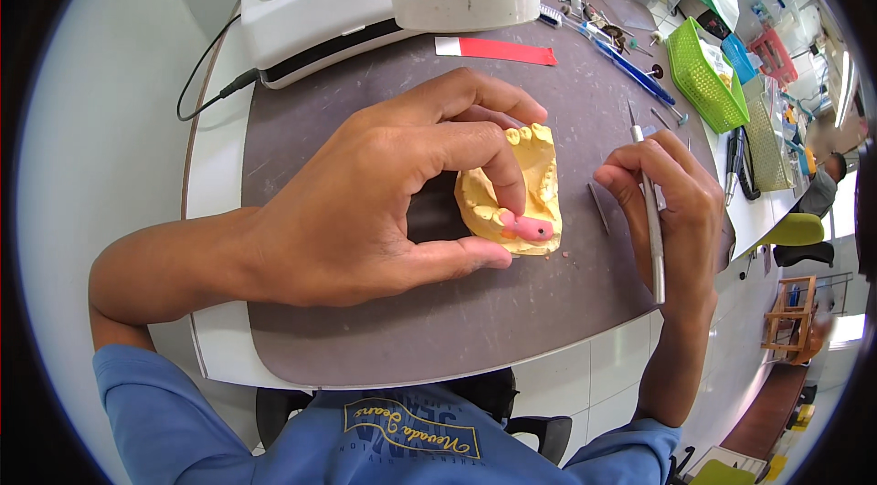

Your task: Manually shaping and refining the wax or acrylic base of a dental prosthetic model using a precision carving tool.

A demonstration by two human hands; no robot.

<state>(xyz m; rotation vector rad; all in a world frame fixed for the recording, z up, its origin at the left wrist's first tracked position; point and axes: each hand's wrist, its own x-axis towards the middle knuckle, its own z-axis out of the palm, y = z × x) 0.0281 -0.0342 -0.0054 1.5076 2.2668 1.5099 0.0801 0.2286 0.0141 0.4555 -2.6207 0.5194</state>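
Observation:
A yellow plaster dental model (544, 179) rests on the brown work mat, its row of teeth facing up. My left hand (393, 184) grips it from the left, thumb at the near side and fingers over the far side and inside the arch. Pink wax (528, 227) with a small dark hole covers the near right end of the arch. To the right, my right hand (671, 197) holds a slim metal carving tool (652, 229) like a pen, its thin tip pointing away from me and apart from the model. A few pink crumbs lie beside the model.
A white machine (320, 1) and a ribbed suction hose (466, 10) stand at the back. A red strip (507, 50) lies before them. Brushes, burs and a blue pen (630, 65) are scattered at far right, beside a green basket (703, 74). Another person (822, 184) sits beyond.

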